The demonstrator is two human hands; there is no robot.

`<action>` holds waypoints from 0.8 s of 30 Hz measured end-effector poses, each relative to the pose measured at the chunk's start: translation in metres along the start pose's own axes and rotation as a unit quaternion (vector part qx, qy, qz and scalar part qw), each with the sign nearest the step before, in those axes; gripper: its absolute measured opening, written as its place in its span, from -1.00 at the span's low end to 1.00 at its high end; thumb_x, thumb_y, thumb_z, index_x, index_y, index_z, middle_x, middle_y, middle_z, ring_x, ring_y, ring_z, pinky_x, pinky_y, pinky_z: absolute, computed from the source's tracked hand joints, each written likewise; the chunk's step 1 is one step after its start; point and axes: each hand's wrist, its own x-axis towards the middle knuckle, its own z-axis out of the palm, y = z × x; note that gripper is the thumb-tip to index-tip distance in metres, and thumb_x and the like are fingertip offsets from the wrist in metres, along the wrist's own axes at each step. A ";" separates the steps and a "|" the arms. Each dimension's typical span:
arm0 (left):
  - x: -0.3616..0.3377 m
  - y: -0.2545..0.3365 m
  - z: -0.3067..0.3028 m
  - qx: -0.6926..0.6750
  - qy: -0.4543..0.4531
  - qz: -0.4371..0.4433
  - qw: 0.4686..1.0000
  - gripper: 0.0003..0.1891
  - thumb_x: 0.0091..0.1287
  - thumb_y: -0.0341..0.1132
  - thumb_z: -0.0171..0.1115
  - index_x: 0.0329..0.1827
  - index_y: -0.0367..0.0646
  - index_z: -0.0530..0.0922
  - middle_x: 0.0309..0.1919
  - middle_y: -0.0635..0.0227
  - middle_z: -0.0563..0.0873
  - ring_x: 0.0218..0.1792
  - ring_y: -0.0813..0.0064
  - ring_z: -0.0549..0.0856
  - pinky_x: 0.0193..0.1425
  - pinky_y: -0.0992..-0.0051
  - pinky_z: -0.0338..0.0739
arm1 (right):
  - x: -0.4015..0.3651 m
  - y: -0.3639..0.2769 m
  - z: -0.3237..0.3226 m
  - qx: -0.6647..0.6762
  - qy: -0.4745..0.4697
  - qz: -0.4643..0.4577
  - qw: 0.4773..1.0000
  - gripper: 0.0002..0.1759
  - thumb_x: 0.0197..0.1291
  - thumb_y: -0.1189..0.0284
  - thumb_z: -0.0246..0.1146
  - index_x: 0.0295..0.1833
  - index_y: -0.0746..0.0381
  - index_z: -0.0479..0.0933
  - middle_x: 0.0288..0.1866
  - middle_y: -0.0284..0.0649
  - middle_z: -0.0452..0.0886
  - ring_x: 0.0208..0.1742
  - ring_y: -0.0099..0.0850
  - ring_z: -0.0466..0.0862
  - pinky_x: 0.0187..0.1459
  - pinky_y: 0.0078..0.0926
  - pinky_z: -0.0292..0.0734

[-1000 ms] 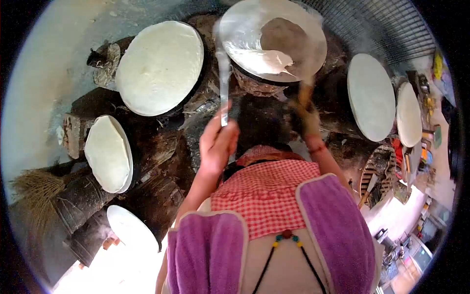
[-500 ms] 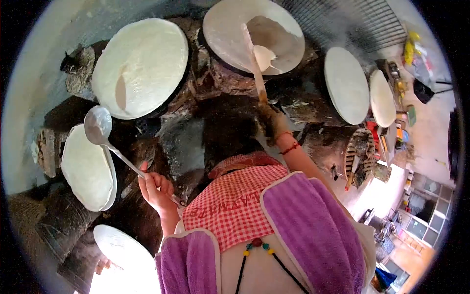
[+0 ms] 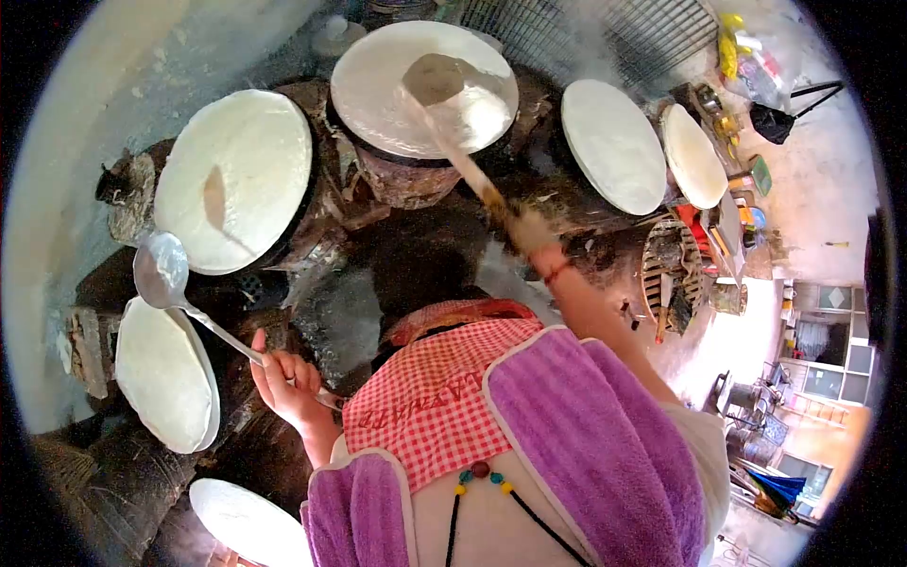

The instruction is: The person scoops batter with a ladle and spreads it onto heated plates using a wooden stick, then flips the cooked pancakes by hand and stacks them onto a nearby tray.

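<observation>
My left hand (image 3: 291,383) is closed round the handle of a metal ladle (image 3: 161,269). The ladle's bowl, smeared with pale batter, is beside two round griddles at the left. My right hand (image 3: 531,234), blurred by motion, grips a long flat wooden batter spreader (image 3: 460,161). The spreader's far end lies on the top griddle (image 3: 364,104), which is coated with wet white batter. A darker uncoated patch shows near the middle of that griddle, with a shiny pool of batter beside it.
More round griddles carry pale sheets: upper left (image 3: 255,156), lower left (image 3: 161,378), bottom left (image 3: 248,520) and right (image 3: 614,146). Another pale round (image 3: 694,156) is farther right. A slatted basket (image 3: 673,274) sits below it. A wire rack (image 3: 642,38) stands behind.
The spreader has swung leftward across the top griddle, and the uncoated patch there is smaller. The ladle stays in my left hand. The whole view has shifted somewhat.
</observation>
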 end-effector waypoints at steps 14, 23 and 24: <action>-0.040 -0.043 0.121 0.042 0.062 0.028 0.997 -0.60 0.49 -0.27 -0.08 0.31 -0.27 0.31 -0.60 0.60 0.15 -0.70 0.79 0.11 -0.74 0.72 0.02 | 0.225 0.041 -0.056 -0.081 -0.132 -0.035 0.987 -0.35 0.33 -0.12 -0.11 0.09 0.23 0.54 -0.11 0.02 0.66 -0.09 -0.05 0.63 -0.05 -0.30 0.50; -0.056 -0.033 0.149 0.088 0.086 0.057 0.991 -0.63 0.49 -0.29 -0.08 0.28 -0.26 0.34 -0.60 0.58 0.18 -0.72 0.80 0.13 -0.76 0.71 0.04 | 0.146 0.022 -0.120 0.529 -0.076 -0.027 0.844 -0.53 0.15 0.43 0.32 0.22 0.15 0.50 0.06 -0.29 0.64 -0.08 -0.54 0.60 -0.07 -0.57 0.56; -0.050 -0.035 0.139 0.090 0.072 0.054 0.992 -0.64 0.49 -0.30 -0.08 0.27 -0.26 0.34 -0.61 0.58 0.19 -0.72 0.79 0.13 -0.76 0.71 0.04 | 0.134 0.025 -0.104 0.532 -0.072 -0.029 0.843 -0.53 0.15 0.43 0.32 0.22 0.15 0.50 0.06 -0.29 0.64 -0.08 -0.54 0.60 -0.07 -0.57 0.56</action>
